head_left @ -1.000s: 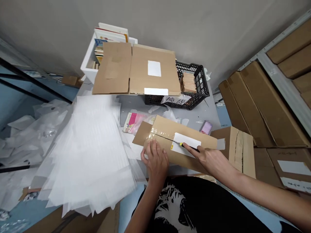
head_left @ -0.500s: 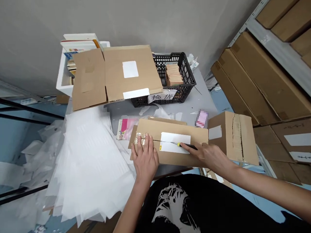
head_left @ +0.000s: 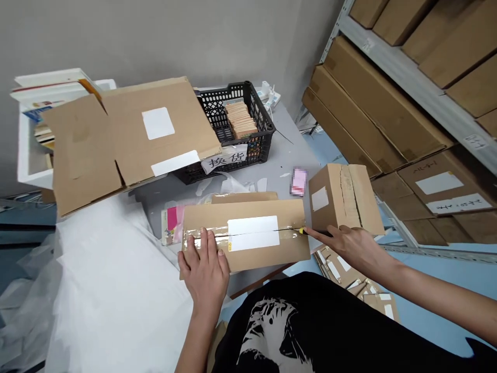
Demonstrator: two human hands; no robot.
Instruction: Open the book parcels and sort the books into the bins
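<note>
A taped cardboard box [head_left: 267,207] lies on the table in front of me, with a white label [head_left: 254,233] on its top. A dark slit runs along the taped seam and across the label. My left hand [head_left: 205,269] rests flat on the box's left part, fingers spread. In my right hand [head_left: 355,246] is a utility knife [head_left: 316,234] with a black handle and a yellow tip end. Its tip is at the right end of the seam. The blade itself is too small to make out.
White foam sheets [head_left: 112,290] are piled at left. A flattened carton [head_left: 128,134] leans over a black crate [head_left: 267,124] and a white foam bin [head_left: 23,150]. Another cardboard box [head_left: 345,197] stands at right, near shelves of cartons [head_left: 373,109]. A pink packet [head_left: 176,220] lies behind the box.
My right hand has drawn the knife rightward along the seam, from the label to the box's right end. The slit is longer. My left hand stays on the box; the view has turned right.
</note>
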